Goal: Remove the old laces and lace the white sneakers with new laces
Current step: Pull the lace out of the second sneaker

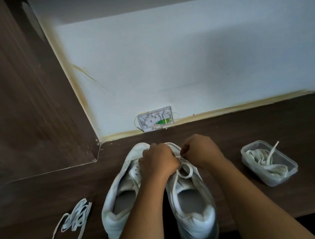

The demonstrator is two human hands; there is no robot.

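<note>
Side by side on the dark table point(289, 201) stand two white sneakers, heels nearest. Both hands meet over the right sneaker point(196, 216): the left hand point(159, 161) and the right hand point(202, 151) each curl tight on its lace point(185, 169), hiding the eyelets and part of the left sneaker point(116, 204). Loose laces point(75, 217) lie well to the left. A plastic tub point(274, 183) of cream laces point(266, 159) sits to the right. A white wall box point(155, 118) is behind.
</note>
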